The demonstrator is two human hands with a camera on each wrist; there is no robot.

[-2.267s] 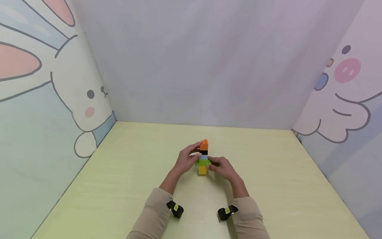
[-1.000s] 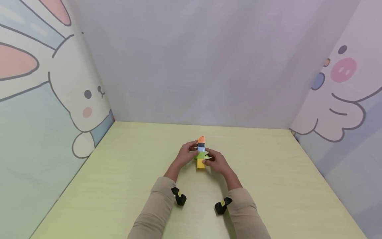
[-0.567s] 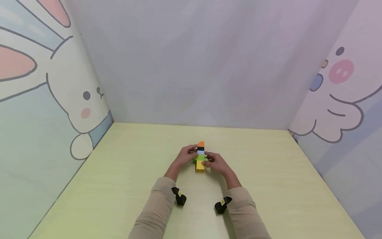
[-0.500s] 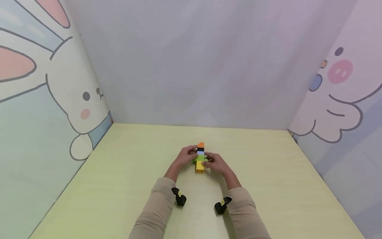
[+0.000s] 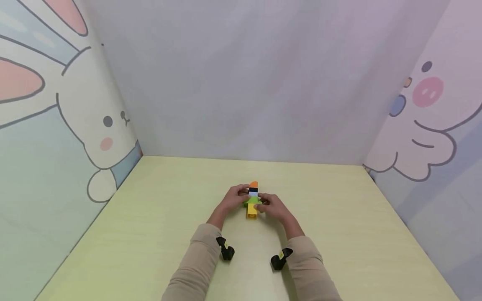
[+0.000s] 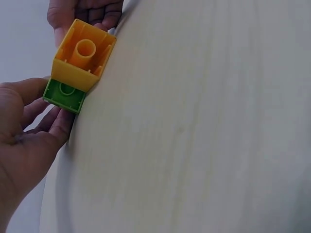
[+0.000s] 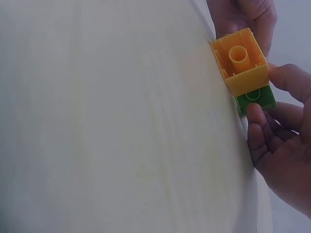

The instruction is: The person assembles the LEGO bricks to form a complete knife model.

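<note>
In the head view, a column of toy building blocks lies tipped back between the hands. It runs from a yellow block (image 5: pixel 252 208) at the near end through a wider green block (image 5: pixel 253 200), a pale blue block (image 5: pixel 253 194) and a black block (image 5: pixel 253 190) to an orange block (image 5: pixel 254 184) with a rounded top. My left hand (image 5: pixel 234 199) grips the column's left side around the green and pale blue blocks. On the right, my right hand (image 5: pixel 275 206) pinches the lower part, thumb on the yellow block. Both wrist views show the yellow block's hollow underside.
A pale wooden tabletop (image 5: pixel 150 234) spreads around both arms. Behind it rises a plain grey-lilac curtain wall (image 5: pixel 241 83). Side panels carry a cartoon rabbit (image 5: pixel 101 104) on the left and a cartoon pig (image 5: pixel 425 117) on the right. Black wrist cameras (image 5: pixel 227 252) sit on the beige sleeves.
The column has gone from upright to tipped back, its hollow underside turned toward me. My right thumb has moved from beside the green block onto the yellow one. Lately the hands barely shift.
</note>
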